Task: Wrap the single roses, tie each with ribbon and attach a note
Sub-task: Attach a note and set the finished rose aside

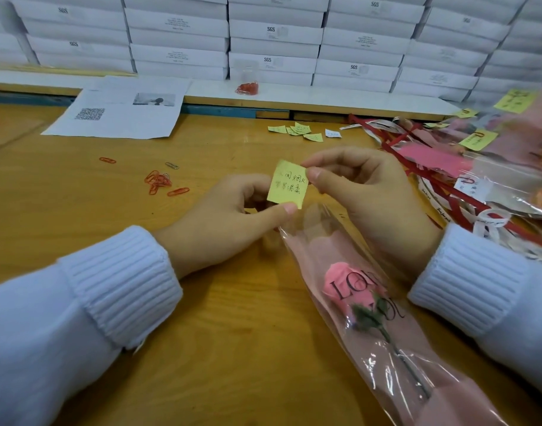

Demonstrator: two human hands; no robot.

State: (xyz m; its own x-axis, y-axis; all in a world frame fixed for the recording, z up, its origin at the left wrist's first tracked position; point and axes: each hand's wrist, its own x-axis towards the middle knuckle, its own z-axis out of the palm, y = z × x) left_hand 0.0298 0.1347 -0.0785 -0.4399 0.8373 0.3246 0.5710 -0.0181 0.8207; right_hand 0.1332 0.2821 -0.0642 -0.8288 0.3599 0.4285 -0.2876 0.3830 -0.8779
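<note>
A small yellow note (287, 185) with handwriting is held up over the wooden table (79, 210). My left hand (229, 219) pinches its lower edge and my right hand (358, 192) pinches its upper right corner. Just below lies a pink rose (343, 281) in a clear and pink sleeve (383, 348) printed with dark letters, its open end under the note. The stem points toward the lower right.
Red paper clips (160, 182) lie left of my hands. Spare yellow notes (297, 130) sit farther back. Wrapped roses with notes and red ribbons (494, 167) pile up at the right. A printed sheet (119, 109), a bag of clips (247, 87) and stacked white boxes (272, 35) stand behind.
</note>
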